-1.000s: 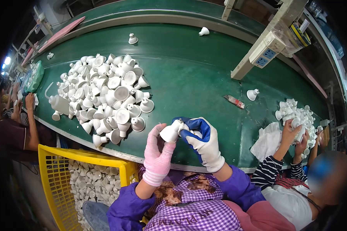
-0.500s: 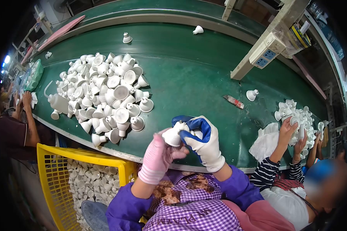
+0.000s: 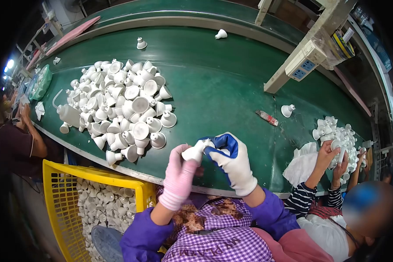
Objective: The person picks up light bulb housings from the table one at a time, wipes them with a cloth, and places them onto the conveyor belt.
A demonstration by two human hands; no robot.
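In my left hand (image 3: 180, 177), in a pink glove, is the wide end of a white spotlight bulb (image 3: 192, 152). My right hand (image 3: 233, 163), in a white glove with blue-coated fingers, pinches the bulb's narrow pin end. Another bit of white shows inside the curl of the right fingers; I cannot make out what it is. Both hands are over the near edge of the green bench. To their left lies a heap of similar white bulbs (image 3: 140, 105), tumbled at many angles.
A yellow crate (image 3: 91, 173) full of white bulbs stands at the lower left. A white squeeze bottle (image 3: 68, 114) is beside the heap. Toward the right are a red-and-white tube (image 3: 267, 118), a socket post (image 3: 302, 67), a white cloth (image 3: 302, 163) and a co-worker's hands (image 3: 329, 153).
My left hand has turned and closed further round the bulb, which is now tilted more. My right hand stays at the pin end. The view has shifted slightly.
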